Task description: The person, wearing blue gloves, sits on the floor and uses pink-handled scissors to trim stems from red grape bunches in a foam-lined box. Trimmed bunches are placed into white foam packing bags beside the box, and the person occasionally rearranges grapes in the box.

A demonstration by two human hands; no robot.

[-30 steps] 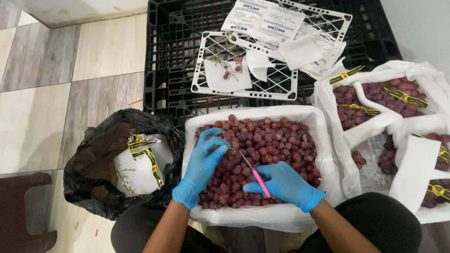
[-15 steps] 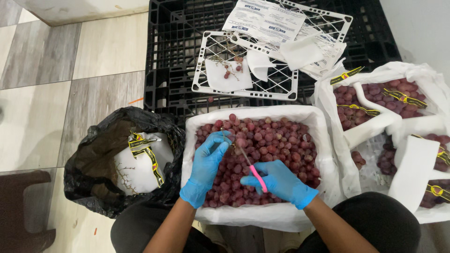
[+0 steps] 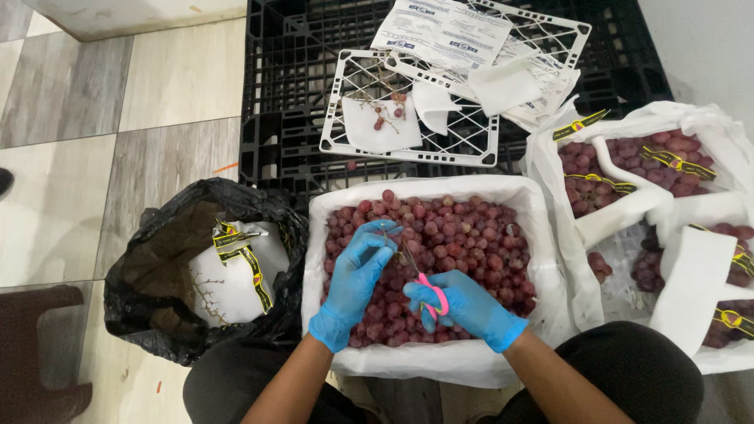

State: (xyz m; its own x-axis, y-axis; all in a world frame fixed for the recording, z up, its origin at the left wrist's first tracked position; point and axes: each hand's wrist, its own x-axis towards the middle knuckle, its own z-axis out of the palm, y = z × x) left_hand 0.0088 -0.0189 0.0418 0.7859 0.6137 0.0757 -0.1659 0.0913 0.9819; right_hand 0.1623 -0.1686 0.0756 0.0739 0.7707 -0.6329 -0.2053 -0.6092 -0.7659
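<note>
scissors (image 3: 420,276) drawn closer, hands (image 3: 408,283) together, apparently pinching grapes (image 3: 463,235) between

Tiled floor (image 3: 157,102) bears black pallet (image 3: 290,94); black rubbish bag (image 3: 157,267) sits on tiles beside it.

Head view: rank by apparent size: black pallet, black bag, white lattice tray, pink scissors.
1. Black pallet, largest, though partly covered and cut off by the frame.
2. Black bag.
3. White lattice tray; looks close to the bag and lies farther from the camera, so that order is unsure.
4. Pink scissors, smallest.
</note>
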